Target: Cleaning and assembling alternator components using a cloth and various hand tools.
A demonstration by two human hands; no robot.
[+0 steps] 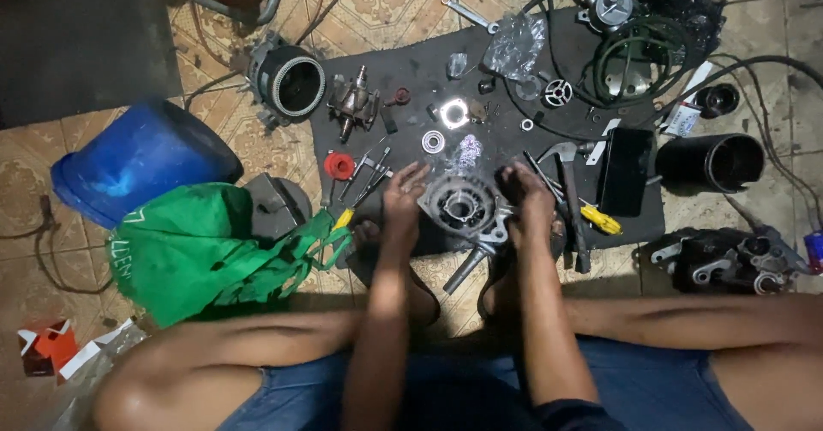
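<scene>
A round grey metal housing (pixel 461 204) with a central hole lies on a dark mat (pixel 411 71) between my hands. My left hand (pixel 403 195) grips its left rim. Over the right rim my right hand (pixel 525 192) closes with greasy fingers. A metal bar (pixel 467 266) sticks out from under the housing toward me. Just beyond the housing lie a bearing (pixel 433 142), a shiny ring plate (pixel 454 112) and a rotor (pixel 353 103).
A stator ring (pixel 291 84) sits at the mat's far left. A blue bucket (pixel 141 156) and green cloth (pixel 201 251) are to my left. Screwdrivers (pixel 591 217), a black phone (pixel 626 169), a black cylinder (pixel 716 163) and coiled cables (pixel 639 54) lie right.
</scene>
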